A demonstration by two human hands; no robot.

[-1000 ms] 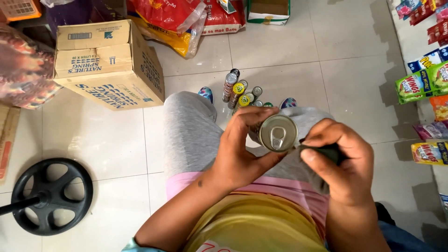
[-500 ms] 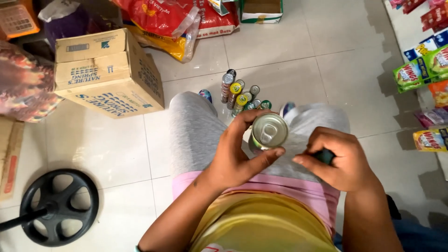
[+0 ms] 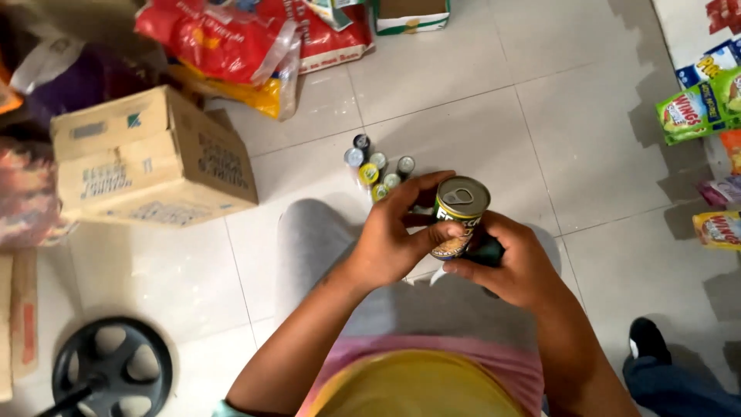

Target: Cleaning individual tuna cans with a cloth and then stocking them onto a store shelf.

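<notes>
My left hand (image 3: 390, 235) grips a tin can (image 3: 460, 210) with a pull-tab lid and a yellow and green label, holding it above my grey-trousered knees. The can is tilted, so its lid and part of its side show. My right hand (image 3: 519, 269) is closed around a small dark object (image 3: 486, 252), which it presses against the lower side of the can. What that object is I cannot tell. Several more small cans (image 3: 377, 166) stand together on the tiled floor just beyond my knees.
A cardboard box (image 3: 147, 158) sits on the floor at the left, with red and yellow sacks (image 3: 231, 38) behind it. Snack packets (image 3: 698, 108) line the right edge. A black wheel-shaped base (image 3: 112, 371) lies at bottom left. Another person's dark shoe (image 3: 647, 340) is at bottom right.
The can has tipped from lid-up to tilted, so its label shows. My right hand has moved in from the right and now touches the can with the dark object.
</notes>
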